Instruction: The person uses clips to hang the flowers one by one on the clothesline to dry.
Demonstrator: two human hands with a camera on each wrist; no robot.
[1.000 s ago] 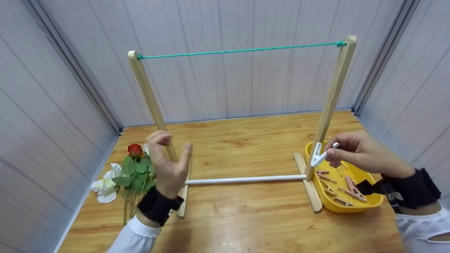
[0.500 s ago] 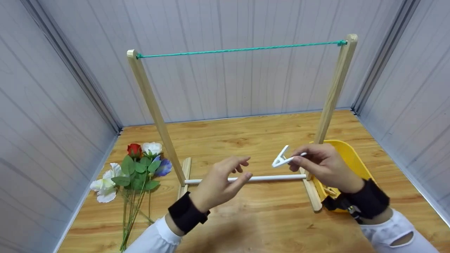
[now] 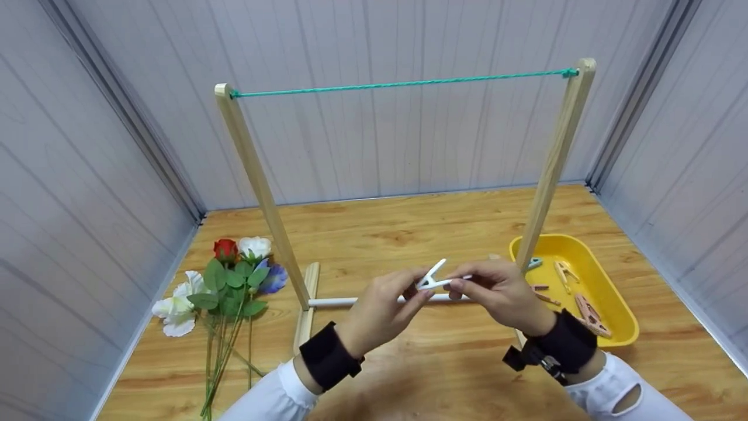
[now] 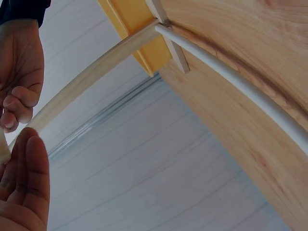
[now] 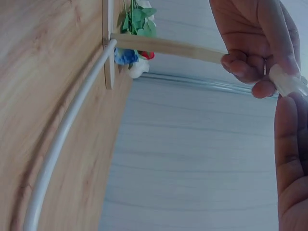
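While both hands meet above the worktop [image 3: 409, 362], a white clothes peg [image 3: 433, 277] sits between them, in the air in front of the white rod [image 3: 333, 302] that joins the feet of the wooden frame [image 3: 257, 187]. The right hand [image 3: 497, 292] pinches the peg by its handle end, thumb and forefinger closed on it. The left hand [image 3: 380, 307] has its fingertips at the peg's other end and appears to pinch it too; the right wrist view shows pale plastic caught between fingertips [image 5: 262, 89], though which hand carries the weight is hard to tell.

As for progress, very little looks finished. The green cord [image 3: 403, 83] strung between the two posts is bare: no peg clipped on it, nothing hanging from it. The bunch of flowers [image 3: 228, 275], with its red, white and blue blooms, lies flat on the worktop to the left of the frame, well apart from both hands. The yellow tray [image 3: 613, 292] to the right holds several more pegs [image 3: 584, 310], mostly pinkish, with one bluish peg near the post.

So, by my reading, one peg is out of the tray and in hand, and that is all. Bringing peg and cord together, and doing anything with the flowers, has not yet begun.
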